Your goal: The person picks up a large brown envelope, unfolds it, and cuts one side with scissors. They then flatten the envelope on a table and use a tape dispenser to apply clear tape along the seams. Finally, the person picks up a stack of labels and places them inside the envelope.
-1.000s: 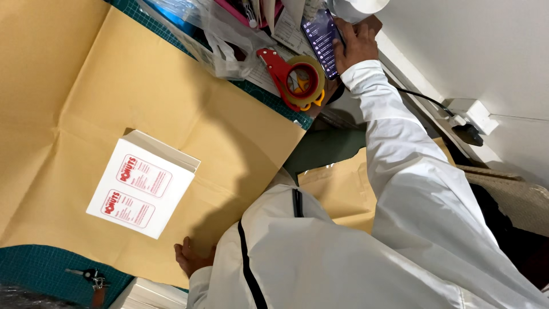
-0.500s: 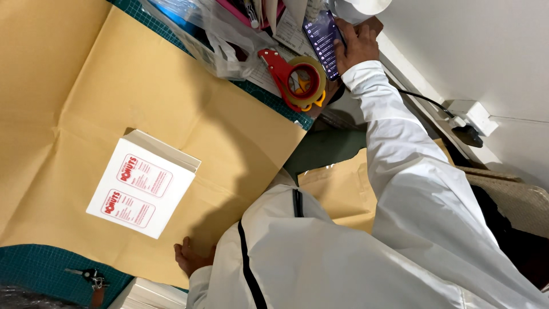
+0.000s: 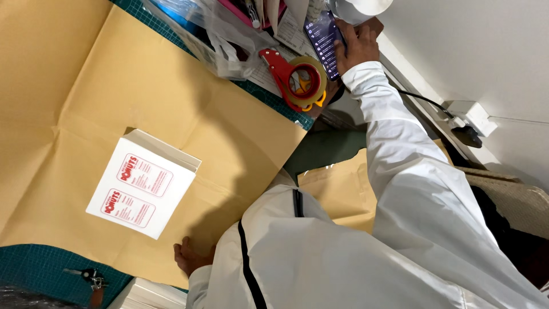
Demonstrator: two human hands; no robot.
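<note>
1. while one hand (image 3: 191, 257) is pressed flat, fingers spread, on the near edge of the brown paper sheet (image 3: 143, 91), the other hand (image 3: 357, 43) is stretched far out on a straight white-sleeved arm; which hand is left and which right cannot be told from this tilted view.
2. the far hand's grip is closed around a dark phone (image 3: 323, 37) with a lit screen, held at the worktop's far edge; nothing is gripped by the flat hand.
3. a red tape dispenser (image 3: 297, 77) is seen just beside the phone, with clear plastic bags (image 3: 223, 40) piled near it.
4. a white box (image 3: 143, 191) with two red-printed labels is laid on the paper, apart from both hands.
5. a green cutting mat (image 3: 34, 269) is seen under the sheet.
</note>
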